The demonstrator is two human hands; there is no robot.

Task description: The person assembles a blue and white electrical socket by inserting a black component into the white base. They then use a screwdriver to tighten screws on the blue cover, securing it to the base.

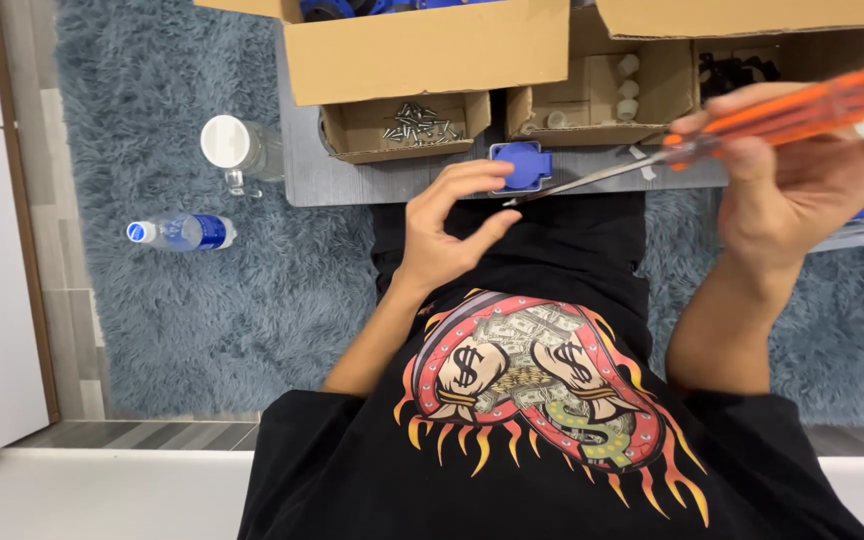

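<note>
A blue socket part sits at the near edge of the grey table, just past the fingertips of the left hand, whose fingers curl apart, gripping nothing. The right hand is clamped on an orange-handled screwdriver, its tip just beside the part.

You sat at a low grey table set on a shaggy blue-grey rug. On the table stood open cardboard boxes: a small one held a heap of silver screws, and the next held white plastic caps. A larger box overhung them, with blue parts showing above its flap. Further right, black pieces lay in another compartment. On the rug to the table's left stood a clear jar with a white lid, and near it lay a water bottle on its side. You wore a black printed shirt.
</note>
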